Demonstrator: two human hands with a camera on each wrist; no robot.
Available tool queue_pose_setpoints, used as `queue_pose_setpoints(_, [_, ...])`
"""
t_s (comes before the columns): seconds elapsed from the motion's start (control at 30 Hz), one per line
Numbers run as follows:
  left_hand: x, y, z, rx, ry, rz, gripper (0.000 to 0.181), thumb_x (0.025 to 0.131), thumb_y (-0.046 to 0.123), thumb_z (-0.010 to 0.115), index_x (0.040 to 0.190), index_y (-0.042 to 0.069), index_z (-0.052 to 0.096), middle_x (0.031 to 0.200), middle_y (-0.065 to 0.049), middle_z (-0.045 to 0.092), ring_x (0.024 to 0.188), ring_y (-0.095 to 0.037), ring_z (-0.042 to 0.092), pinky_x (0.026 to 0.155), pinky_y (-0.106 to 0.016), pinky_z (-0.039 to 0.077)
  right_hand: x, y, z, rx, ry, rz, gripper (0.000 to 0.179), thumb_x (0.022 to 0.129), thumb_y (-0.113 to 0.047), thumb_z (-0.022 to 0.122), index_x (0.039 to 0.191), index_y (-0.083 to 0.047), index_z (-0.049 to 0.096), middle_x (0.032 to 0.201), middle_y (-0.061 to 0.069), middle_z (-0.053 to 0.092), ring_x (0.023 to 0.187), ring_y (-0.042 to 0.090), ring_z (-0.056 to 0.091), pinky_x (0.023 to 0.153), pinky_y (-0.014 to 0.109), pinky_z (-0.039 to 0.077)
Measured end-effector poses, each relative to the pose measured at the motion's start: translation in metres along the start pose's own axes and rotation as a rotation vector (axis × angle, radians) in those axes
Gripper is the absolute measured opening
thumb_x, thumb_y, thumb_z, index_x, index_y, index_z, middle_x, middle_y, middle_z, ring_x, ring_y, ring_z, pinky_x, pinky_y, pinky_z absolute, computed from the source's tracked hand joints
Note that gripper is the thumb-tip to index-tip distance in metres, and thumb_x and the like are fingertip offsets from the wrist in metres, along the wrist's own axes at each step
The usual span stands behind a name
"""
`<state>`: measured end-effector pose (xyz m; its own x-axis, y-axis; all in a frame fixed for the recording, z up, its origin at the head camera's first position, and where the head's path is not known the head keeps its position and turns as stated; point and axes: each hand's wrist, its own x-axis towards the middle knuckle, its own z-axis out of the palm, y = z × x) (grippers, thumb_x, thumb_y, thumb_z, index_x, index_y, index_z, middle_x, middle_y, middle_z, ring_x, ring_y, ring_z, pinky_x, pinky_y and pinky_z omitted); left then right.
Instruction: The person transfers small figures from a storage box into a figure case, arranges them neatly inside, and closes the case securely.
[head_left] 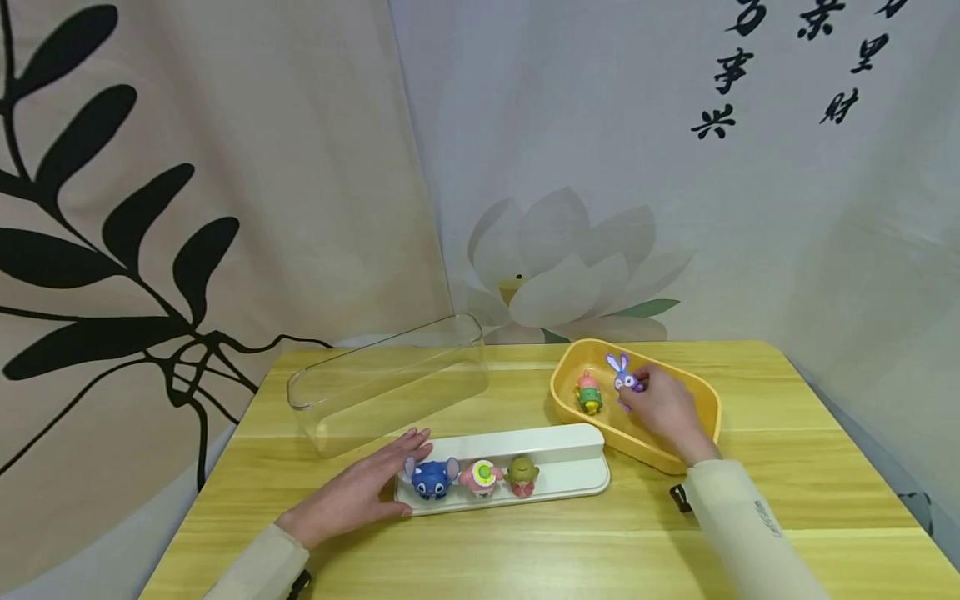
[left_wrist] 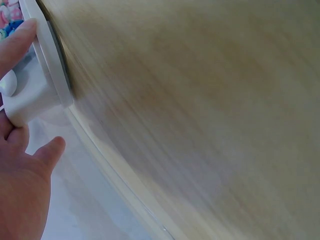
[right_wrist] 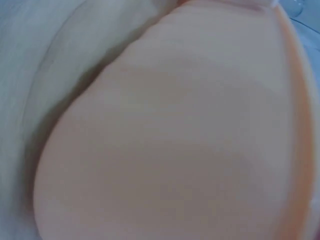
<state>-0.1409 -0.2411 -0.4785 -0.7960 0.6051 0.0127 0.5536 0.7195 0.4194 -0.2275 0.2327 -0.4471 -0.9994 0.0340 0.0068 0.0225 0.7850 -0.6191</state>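
My right hand (head_left: 666,410) pinches a purple rabbit figurine (head_left: 624,377) with long ears, over the yellow tray (head_left: 716,417). Beside it in the tray lies a pink-and-green figurine (head_left: 589,393). My left hand (head_left: 360,490) holds the left end of a long white display base (head_left: 566,477), thumb at the front corner and fingers along the back. Standing in a row on the base are a blue big-eared figurine (head_left: 432,478), a pink one (head_left: 481,478) and an olive-green one (head_left: 522,477). The left wrist view shows fingertips (left_wrist: 27,31) on the base's rim.
Behind the base lies a clear plastic cover (head_left: 390,383), slanting across the back left of the wooden table (head_left: 480,558). A patterned curtain (head_left: 315,183) hangs right behind the table's far edge. The right wrist view is mostly filled by a blurred pale surface.
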Motion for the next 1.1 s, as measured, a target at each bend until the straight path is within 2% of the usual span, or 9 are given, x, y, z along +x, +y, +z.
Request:
queue_pose_setpoints(0.2, [-0.001, -0.001, 0.001, 0.02, 0.0, 0.003, 0.092, 0.084, 0.03, 0.086, 0.162, 0.018, 0.038, 0.171, -0.005, 0.024, 0.154, -0.031, 0.029, 0.119, -0.053, 0.036, -0.009, -0.004, -0.008, 0.015, 0.031, -0.034, 0.052, 0.095, -0.027, 0.068, 0.135, 0.004, 0.058, 0.115, 0.02, 0.072, 0.098, 0.031, 0.068, 0.076, 0.039, 0.049])
queue_pose_setpoints(0.4, [-0.001, -0.001, 0.001, 0.033, 0.007, 0.016, 0.093, 0.084, 0.032, 0.086, 0.162, 0.019, 0.037, 0.172, -0.001, 0.022, 0.154, -0.031, 0.029, 0.119, -0.053, 0.035, -0.02, -0.006, -0.016, 0.039, 0.054, -0.082, 0.043, 0.094, -0.023, 0.069, 0.129, 0.002, 0.064, 0.112, 0.015, 0.073, 0.099, 0.03, 0.067, 0.077, 0.036, 0.05])
queue_pose_setpoints(0.77, [-0.001, -0.001, 0.001, 0.031, 0.005, 0.007, 0.094, 0.084, 0.031, 0.087, 0.162, 0.019, 0.036, 0.171, -0.006, 0.024, 0.154, -0.032, 0.029, 0.12, -0.054, 0.034, -0.04, -0.014, -0.024, 0.114, 0.052, -0.114, 0.042, 0.096, -0.021, 0.07, 0.13, 0.004, 0.063, 0.111, 0.014, 0.073, 0.1, 0.029, 0.07, 0.074, 0.03, 0.055])
queue_pose_setpoints(1.0, [-0.001, -0.001, 0.001, 0.032, 0.004, 0.004, 0.095, 0.084, 0.031, 0.086, 0.163, 0.02, 0.035, 0.172, -0.004, 0.023, 0.153, -0.032, 0.029, 0.12, -0.054, 0.033, -0.052, -0.019, -0.026, 0.172, 0.046, -0.138, 0.043, 0.095, -0.018, 0.072, 0.129, 0.005, 0.061, 0.112, 0.016, 0.07, 0.102, 0.031, 0.069, 0.072, 0.02, 0.057])
queue_pose_setpoints(1.1, [-0.001, -0.001, 0.001, 0.032, 0.003, 0.004, 0.095, 0.084, 0.031, 0.086, 0.163, 0.02, 0.035, 0.172, -0.004, 0.023, 0.153, -0.032, 0.029, 0.119, -0.054, 0.034, -0.057, -0.022, -0.027, 0.186, 0.049, -0.153, 0.043, 0.094, -0.016, 0.073, 0.129, 0.006, 0.061, 0.113, 0.017, 0.07, 0.102, 0.032, 0.069, 0.074, 0.021, 0.058])
